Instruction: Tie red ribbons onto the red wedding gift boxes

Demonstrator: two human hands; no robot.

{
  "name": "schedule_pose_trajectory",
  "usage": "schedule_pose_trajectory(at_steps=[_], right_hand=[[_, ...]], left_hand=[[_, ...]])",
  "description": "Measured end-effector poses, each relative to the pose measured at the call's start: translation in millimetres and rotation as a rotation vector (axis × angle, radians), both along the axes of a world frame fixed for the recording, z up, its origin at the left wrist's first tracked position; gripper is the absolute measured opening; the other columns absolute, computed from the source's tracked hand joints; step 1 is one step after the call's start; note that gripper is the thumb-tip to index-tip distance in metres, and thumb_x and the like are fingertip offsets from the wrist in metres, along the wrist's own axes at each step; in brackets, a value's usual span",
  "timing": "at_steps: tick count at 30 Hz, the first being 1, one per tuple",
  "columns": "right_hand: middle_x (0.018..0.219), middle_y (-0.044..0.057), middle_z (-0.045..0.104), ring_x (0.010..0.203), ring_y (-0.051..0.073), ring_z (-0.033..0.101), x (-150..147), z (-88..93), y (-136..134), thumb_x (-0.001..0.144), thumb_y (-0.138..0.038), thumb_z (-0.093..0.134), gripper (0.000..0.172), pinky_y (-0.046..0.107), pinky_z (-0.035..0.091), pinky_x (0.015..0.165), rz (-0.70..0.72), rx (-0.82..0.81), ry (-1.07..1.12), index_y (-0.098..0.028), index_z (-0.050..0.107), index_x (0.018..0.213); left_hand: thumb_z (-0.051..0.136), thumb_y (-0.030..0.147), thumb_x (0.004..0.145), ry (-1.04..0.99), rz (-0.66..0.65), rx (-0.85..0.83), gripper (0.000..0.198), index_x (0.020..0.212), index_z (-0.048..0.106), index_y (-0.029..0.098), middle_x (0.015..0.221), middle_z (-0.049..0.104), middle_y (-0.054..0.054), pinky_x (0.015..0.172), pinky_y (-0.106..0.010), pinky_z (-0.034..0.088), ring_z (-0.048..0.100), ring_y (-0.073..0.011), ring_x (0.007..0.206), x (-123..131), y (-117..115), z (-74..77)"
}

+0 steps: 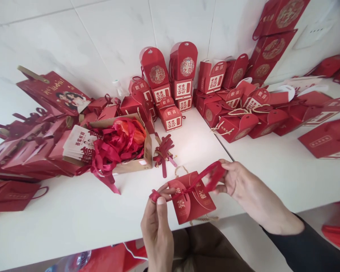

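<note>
The wall (102,30) behind is faced with large white glossy tiles, marbled with faint grey veins and parted by thin grey joints (151,19). A white worktop (73,215) runs along it and turns a corner to the right; a dark seam (225,151) marks where the two stretches meet. High on the right-hand wall sits a white plate (314,34), a switch or a socket, too blurred to tell. Below the worktop's front edge a pale floor (243,240) shows. The light is bright and even, with only soft shadows on the white surfaces.
</note>
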State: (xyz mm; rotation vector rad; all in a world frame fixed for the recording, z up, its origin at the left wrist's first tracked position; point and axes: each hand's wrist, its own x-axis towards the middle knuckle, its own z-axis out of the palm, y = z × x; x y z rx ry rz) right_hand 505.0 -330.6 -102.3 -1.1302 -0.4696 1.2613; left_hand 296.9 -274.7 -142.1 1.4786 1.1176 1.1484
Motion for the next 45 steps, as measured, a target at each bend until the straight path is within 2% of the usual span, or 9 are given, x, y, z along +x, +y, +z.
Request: schedule_pose_trajectory(at_steps=[4, 8, 12, 17, 25, 29, 36, 42, 45], right_hand=[[0.097, 0.002, 0.066, 0.106, 0.023, 0.062, 2, -5.2, -4, 0.090, -0.034, 0.068, 0.015, 0.033, 0.057, 0.088, -0.201, 0.061, 0.208, -0.025, 0.063, 0.079], [0.069, -0.001, 0.054, 0.069, 0.017, 0.051, -1, -5.1, -4, 0.092, -0.036, 0.067, 0.025, 0.024, 0.052, 0.062, -0.147, 0.012, 0.288, -0.024, 0.058, 0.073], [0.066, -0.002, 0.044, 0.064, 0.017, 0.040, -2, -8.5, -7, 0.095, -0.037, 0.063, 0.030, 0.024, 0.046, 0.057, -0.174, -0.074, 0.215, -0.024, 0.051, 0.070], [0.072, -0.001, 0.053, 0.070, 0.018, 0.046, -5, 3.9, -9, 0.100, -0.044, 0.057, 0.030, 0.026, 0.046, 0.064, -0.120, -0.052, -0.079, -0.025, 0.052, 0.077], [0.128, 0.001, 0.066, 0.117, 0.023, 0.063, -24, 59.1, 12, 0.104, -0.042, 0.057, 0.017, 0.032, 0.049, 0.098, 0.320, 0.228, -0.804, -0.033, 0.065, 0.116], [0.132, 0.004, 0.068, 0.119, 0.024, 0.065, -17, 53.4, 15, 0.109, -0.046, 0.044, 0.036, 0.037, 0.049, 0.101, 0.384, 0.142, -0.966, -0.033, 0.051, 0.142], [0.118, 0.001, 0.072, 0.106, 0.021, 0.069, -5, 32.0, 14, 0.105, -0.034, 0.052, 0.017, 0.030, 0.057, 0.076, 0.297, 0.091, -1.048, -0.031, 0.067, 0.111], [0.123, 0.005, 0.066, 0.122, 0.024, 0.058, -13, 31.1, 16, 0.105, -0.035, 0.056, 0.020, 0.042, 0.045, 0.105, 0.113, 0.168, -1.263, -0.028, 0.062, 0.123], [0.115, 0.005, 0.066, 0.115, 0.024, 0.059, -19, 31.5, 19, 0.103, -0.036, 0.060, 0.016, 0.041, 0.046, 0.100, 0.158, 0.184, -1.261, -0.027, 0.064, 0.116]], left_hand=[[0.051, 0.043, 0.104, -0.032, -0.012, -0.031, 0.030, 0.092, 0.068, 0.022, 0.111, 0.078, -0.006, 0.102, -0.039, 0.055, 0.067, -0.0252, 0.124, -3, -2, -1.3], [0.053, 0.046, 0.102, 0.073, 0.007, 0.009, 0.029, 0.104, 0.072, 0.024, 0.115, 0.076, -0.007, 0.092, -0.034, 0.057, 0.069, -0.0240, 0.115, -6, -2, -6.5], [0.057, 0.052, 0.098, 0.140, 0.081, -0.068, 0.033, 0.103, 0.074, 0.024, 0.108, 0.075, -0.007, 0.086, -0.031, 0.056, 0.069, -0.0222, 0.103, -10, 1, -7.6], [0.055, 0.051, 0.100, 0.050, 0.021, -0.091, 0.035, 0.106, 0.075, 0.023, 0.099, 0.076, -0.006, 0.092, -0.033, 0.055, 0.070, -0.0223, 0.102, -4, 8, 17.7], [0.059, 0.035, 0.095, 0.264, -0.556, 0.169, 0.019, 0.082, 0.067, 0.023, 0.074, 0.065, -0.004, 0.058, -0.030, 0.049, 0.061, -0.0193, 0.068, 31, 23, 60.6], [0.050, 0.043, 0.100, 0.235, -0.481, 0.078, 0.042, 0.065, 0.057, 0.021, 0.058, 0.052, 0.000, 0.048, -0.027, 0.035, 0.045, -0.0138, 0.054, 34, 27, 60.0], [0.054, 0.051, 0.095, 0.182, -0.470, -0.125, 0.041, 0.067, 0.054, 0.020, 0.060, 0.051, 0.001, 0.054, -0.026, 0.038, 0.045, -0.0132, 0.058, 28, 33, 55.6], [0.055, 0.046, 0.095, 0.192, -0.495, -0.097, 0.033, 0.073, 0.056, 0.021, 0.065, 0.054, 0.001, 0.059, -0.026, 0.042, 0.048, -0.0138, 0.063, 26, 37, 56.9], [0.058, 0.038, 0.094, 0.240, -0.534, 0.008, 0.025, 0.076, 0.060, 0.021, 0.069, 0.059, 0.001, 0.061, -0.026, 0.044, 0.052, -0.0143, 0.064, 25, 36, 59.4]])
